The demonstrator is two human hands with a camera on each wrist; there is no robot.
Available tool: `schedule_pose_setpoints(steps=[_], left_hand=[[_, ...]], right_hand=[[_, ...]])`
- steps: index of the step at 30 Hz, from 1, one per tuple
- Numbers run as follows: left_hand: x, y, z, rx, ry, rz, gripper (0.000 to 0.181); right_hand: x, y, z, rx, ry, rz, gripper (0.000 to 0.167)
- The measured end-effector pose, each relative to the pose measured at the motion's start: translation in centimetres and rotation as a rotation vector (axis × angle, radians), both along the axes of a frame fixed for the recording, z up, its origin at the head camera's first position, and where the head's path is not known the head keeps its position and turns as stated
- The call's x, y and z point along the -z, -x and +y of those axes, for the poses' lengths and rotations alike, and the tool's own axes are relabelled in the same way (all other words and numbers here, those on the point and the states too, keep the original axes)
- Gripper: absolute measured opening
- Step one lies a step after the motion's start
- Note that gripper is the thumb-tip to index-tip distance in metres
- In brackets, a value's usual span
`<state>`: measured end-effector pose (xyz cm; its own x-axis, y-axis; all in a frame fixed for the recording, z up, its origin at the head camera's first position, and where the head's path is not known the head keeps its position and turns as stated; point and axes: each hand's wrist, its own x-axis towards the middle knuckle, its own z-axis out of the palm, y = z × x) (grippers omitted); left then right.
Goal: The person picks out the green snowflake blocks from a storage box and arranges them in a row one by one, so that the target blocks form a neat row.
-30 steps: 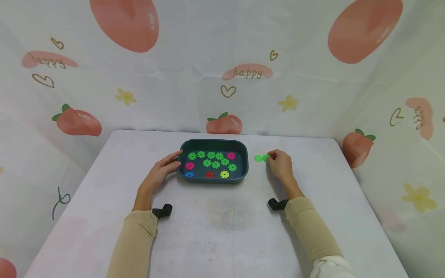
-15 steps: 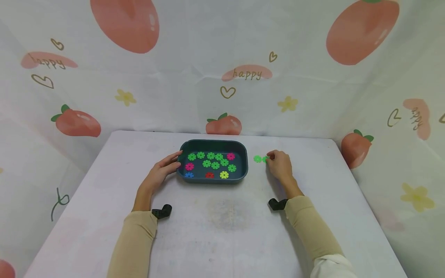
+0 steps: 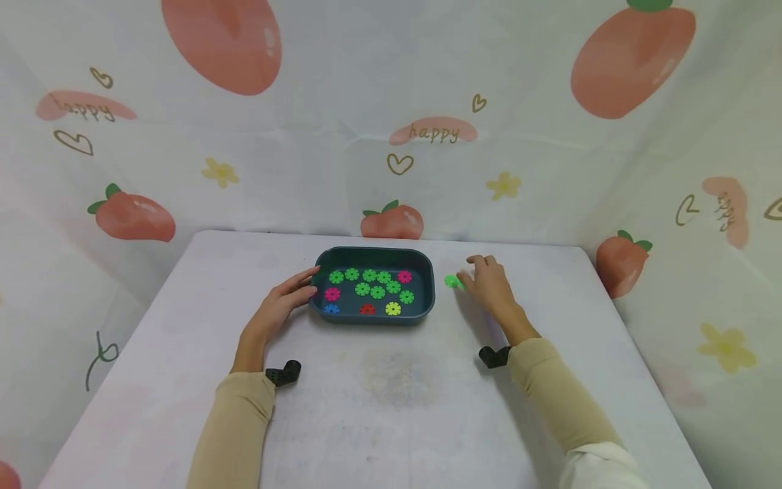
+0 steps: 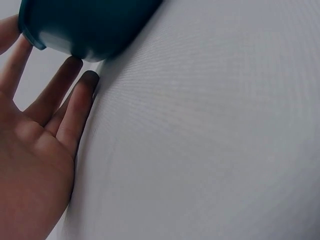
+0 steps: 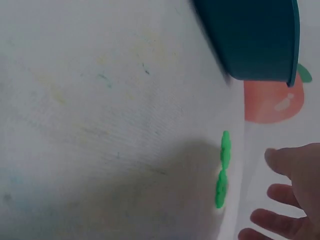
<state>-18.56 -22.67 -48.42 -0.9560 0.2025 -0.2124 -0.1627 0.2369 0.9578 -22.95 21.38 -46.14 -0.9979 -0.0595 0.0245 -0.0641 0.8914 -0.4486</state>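
Note:
My left hand [image 3: 277,309] rests against the left end of a dark teal tray [image 3: 373,319], fingers extended. In the left wrist view, the fingertips [image 4: 90,77] touch or nearly touch its outer wall. To the right of the tray, my right hand [image 3: 493,288] hovers with fingers spread and nothing held. Below it lie two bright green notched discs [image 3: 451,280], end to end on the table; in the head view the hand partly hides one. The right wrist view shows both discs [image 5: 226,150] edge-on, apart from the fingers.
Several green notched discs [image 3: 377,292] lie inside the tray, with two pink discs [image 3: 332,294], a blue disc [image 3: 331,309], a red disc [image 3: 367,309] and a yellow disc [image 3: 393,308]. A printed cloth backdrop [image 3: 342,183] stands behind the white table [image 3: 391,421].
My right hand has let go of the green disc, its fingers spreading and lifting above it. Both green discs stay on the table. The left hand keeps its place at the tray.

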Motion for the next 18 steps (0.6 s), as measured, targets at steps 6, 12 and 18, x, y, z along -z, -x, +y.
schedule_pose_setpoints(steps=[6,12,18], left_hand=[[0.1,0.0,0.2,0.004,-0.008,0.001,0.057],[0.2,0.0,0.5,0.022,-0.015,0.001,0.059],[0.0,0.0,0.2,0.011,-0.005,0.007,0.059]], right_hand=[[-0.7,0.2,-0.6,-0.019,-0.139,-0.022,0.068],[-1.3,0.2,-0.9,-0.043,-0.220,0.034,0.075],[-1.6,0.2,-1.8,-0.084,-0.265,0.073,0.080]])
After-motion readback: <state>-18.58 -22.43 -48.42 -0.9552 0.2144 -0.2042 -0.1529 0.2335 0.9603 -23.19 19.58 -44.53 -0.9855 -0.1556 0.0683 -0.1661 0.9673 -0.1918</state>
